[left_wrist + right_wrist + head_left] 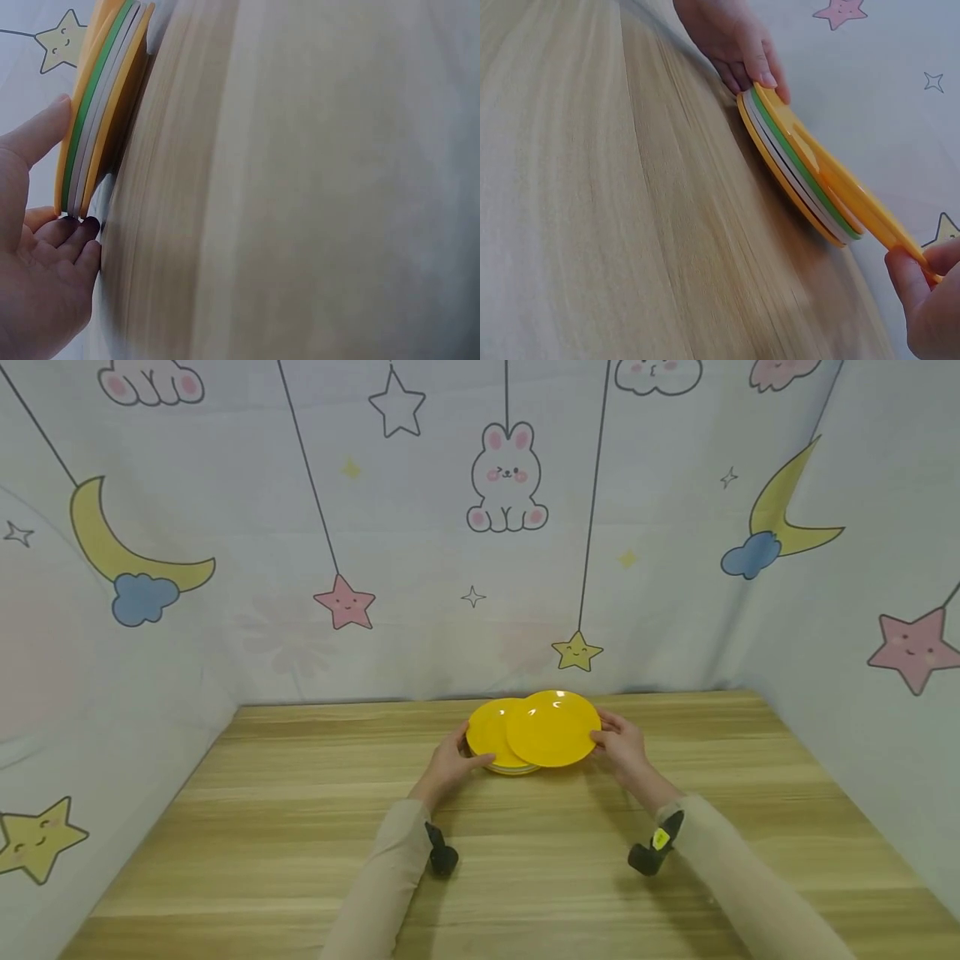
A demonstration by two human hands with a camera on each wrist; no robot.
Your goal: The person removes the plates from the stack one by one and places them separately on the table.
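Observation:
A stack of plates (491, 737) is at the far middle of the wooden table, with a yellow plate on top. Its rims (84, 150) show yellow, green, white and yellow layers in the left wrist view. At the stack's left edge, my left hand (447, 766) holds it, thumb on the upper rim and fingers at the side and below. Another yellow plate (555, 730) overlaps the stack's right part, tilted with its right side raised. My right hand (626, 750) pinches that plate's right rim between thumb and fingers.
The wooden table (510, 877) runs back to a white cloth backdrop (420, 543) printed with stars, moons and a rabbit. Similar cloth hangs along both sides. Black wrist cameras are strapped on both sleeves.

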